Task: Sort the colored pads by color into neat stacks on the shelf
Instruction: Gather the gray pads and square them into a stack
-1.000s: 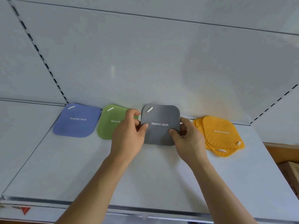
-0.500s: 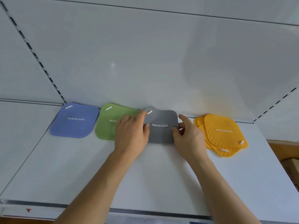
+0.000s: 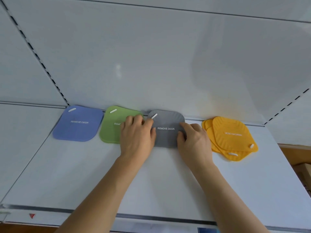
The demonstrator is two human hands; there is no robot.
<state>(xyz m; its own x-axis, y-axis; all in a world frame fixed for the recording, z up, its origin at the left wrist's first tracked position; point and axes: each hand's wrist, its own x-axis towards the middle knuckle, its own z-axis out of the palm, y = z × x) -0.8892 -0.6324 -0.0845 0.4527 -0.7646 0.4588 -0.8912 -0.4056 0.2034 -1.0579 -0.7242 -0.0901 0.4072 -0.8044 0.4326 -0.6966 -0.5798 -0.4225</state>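
A grey pad (image 3: 165, 137) marked REMOVE ODOR lies flat at the back of the white shelf (image 3: 151, 185). My left hand (image 3: 137, 137) rests on its left edge, partly covering the green pad (image 3: 111, 126) beside it. My right hand (image 3: 193, 140) presses the grey pad's right edge, thumb on top. Further left lies a blue pad (image 3: 79, 123). To the right sits a loose, fanned pile of orange pads (image 3: 230, 137), their edges not lined up.
The shelf's back panel (image 3: 151, 64) rises right behind the pads. A metal front rail (image 3: 117, 214) with a small red triangle tag (image 3: 32, 215) runs along the near edge. Wooden surface and a cardboard box (image 3: 303, 172) show at far right.
The grey pad, held tilted up in both hands a second ago, now lies flat on the shelf between the green and orange pads. Both hands moved down with it.
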